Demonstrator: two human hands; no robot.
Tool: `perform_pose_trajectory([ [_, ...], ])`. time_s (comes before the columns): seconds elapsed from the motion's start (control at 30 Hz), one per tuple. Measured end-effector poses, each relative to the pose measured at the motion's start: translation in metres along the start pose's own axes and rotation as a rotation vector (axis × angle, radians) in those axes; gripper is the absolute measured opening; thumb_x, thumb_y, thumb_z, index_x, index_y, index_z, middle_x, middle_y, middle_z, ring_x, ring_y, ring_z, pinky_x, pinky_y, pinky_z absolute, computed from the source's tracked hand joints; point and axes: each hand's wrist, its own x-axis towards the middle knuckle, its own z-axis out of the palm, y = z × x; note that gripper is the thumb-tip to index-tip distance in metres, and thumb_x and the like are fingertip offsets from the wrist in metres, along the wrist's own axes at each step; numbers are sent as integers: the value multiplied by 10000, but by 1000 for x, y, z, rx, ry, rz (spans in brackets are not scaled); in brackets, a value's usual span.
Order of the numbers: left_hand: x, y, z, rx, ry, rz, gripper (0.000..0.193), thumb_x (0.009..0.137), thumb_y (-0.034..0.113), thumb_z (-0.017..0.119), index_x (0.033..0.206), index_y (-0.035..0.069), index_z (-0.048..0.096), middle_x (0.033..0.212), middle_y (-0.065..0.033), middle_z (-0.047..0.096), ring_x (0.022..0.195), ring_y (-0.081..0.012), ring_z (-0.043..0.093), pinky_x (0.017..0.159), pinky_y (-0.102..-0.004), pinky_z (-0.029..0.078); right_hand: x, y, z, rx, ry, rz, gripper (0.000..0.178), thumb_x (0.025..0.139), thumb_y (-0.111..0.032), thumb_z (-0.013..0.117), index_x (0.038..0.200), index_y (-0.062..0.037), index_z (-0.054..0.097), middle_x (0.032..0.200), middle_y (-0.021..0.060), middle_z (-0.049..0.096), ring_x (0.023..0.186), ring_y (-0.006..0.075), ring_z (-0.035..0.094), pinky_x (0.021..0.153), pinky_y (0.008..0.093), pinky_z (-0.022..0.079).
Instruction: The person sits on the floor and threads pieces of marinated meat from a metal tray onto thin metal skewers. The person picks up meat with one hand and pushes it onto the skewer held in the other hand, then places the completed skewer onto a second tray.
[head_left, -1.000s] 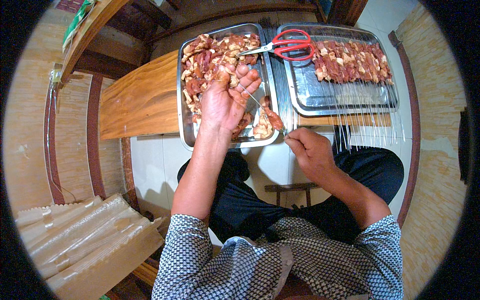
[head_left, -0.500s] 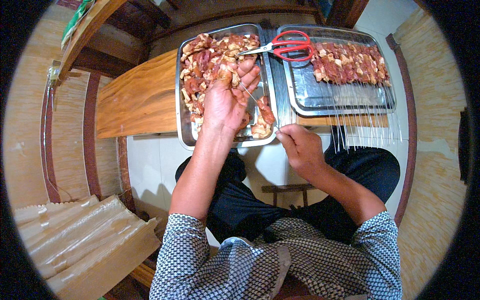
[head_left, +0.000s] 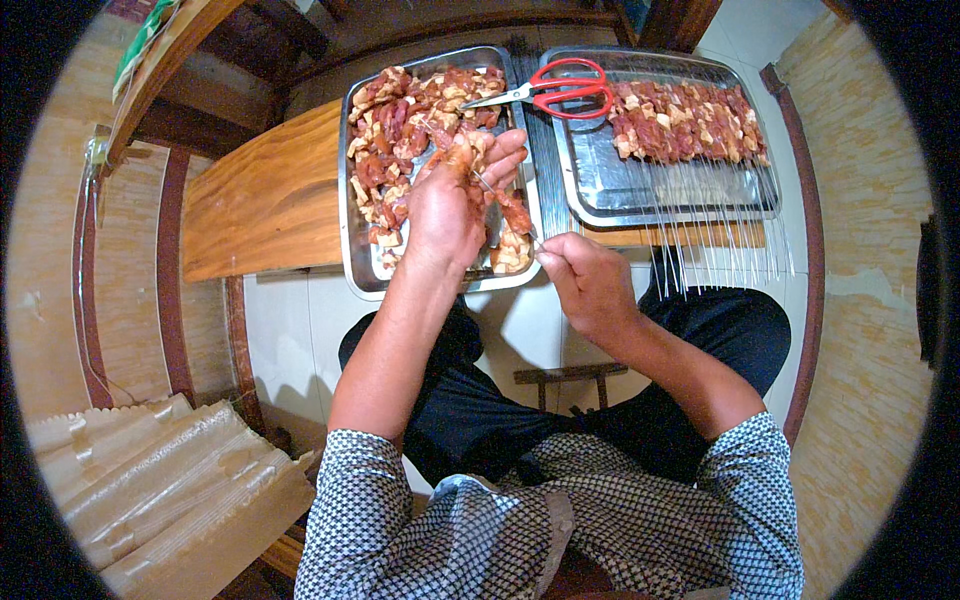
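One thin, straight silver metal skewer (head_left: 485, 184) carries glossy, reddish raw meat (head_left: 514, 212). The right hand (head_left: 597, 287) pinches its near end; the left hand (head_left: 448, 208), outer fingers extended, pinches another piece (head_left: 477, 146).

- Hands: two, one left hand (head_left: 450, 215) and one right hand (head_left: 597, 285).
- Metal trays: two, a left tray (head_left: 352, 255) and a right tray (head_left: 600, 190).
- Held skewer (head_left: 513, 212): one.
- Loaded skewers (head_left: 690, 128), right tray: more than ten; overlap prevents an exact count.
- Bare skewers (head_left: 547, 185), between the trays: many, too closely packed to count.
- Loose meat pieces (head_left: 380, 175), left tray: dozens, heaped; exact number indeterminable.
- Red-handled scissors (head_left: 524, 94): one pair.
- Wooden table (head_left: 260, 195): one.
- Patterned sleeves: two, left sleeve (head_left: 355, 495) and right sleeve (head_left: 750, 480).
- Dark trousers (head_left: 480, 400): one pair.
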Motion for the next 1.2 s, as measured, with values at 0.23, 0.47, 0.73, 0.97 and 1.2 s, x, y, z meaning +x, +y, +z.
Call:
perform_pose_trajectory([
  [0.23,-1,-9,-5,24,-31,-79,294,965,232,344,1012,-3,514,1127,-220,584,984,-266,590,863,-345,449,2,3,-1,-6,16,5,183,883,-207,499,868,-33,552,745,165,606,706,355,600,636,442,468],
  [0.47,-6,-16,2,115,-99,-68,481,938,469,357,1072,30,502,1146,-202,565,996,-284,571,863,-392,446,9,4,-6,-18,82,-130,152,856,-180,542,851,-32,579,742,145,608,701,327,609,625,421,474],
  [0.73,-10,-6,-10,5,-205,-43,381,939,391,436,1056,36,517,1005,-126,620,897,-217,604,773,-349,500,11,-1,-21,278,6,19,174,860,-165,539,846,-2,598,735,145,602,687,281,611,643,357,480],
  [0.97,-14,-5,-17,295,-99,26,85,893,152,554,906,69,549,847,-67,621,733,-186,630,518,-271,491,12,4,-24,213,33,-50,167,849,-147,527,860,4,599,743,147,608,708,283,616,648,362,481],
  [1.2,-18,8,-14,340,-33,7,71,865,102,587,841,39,565,760,-51,590,607,-117,574,537,-286,534,11,10,-23,148,113,-50,82,777,-87,574,802,-10,580,700,135,606,650,278,617,593,366,484],
])
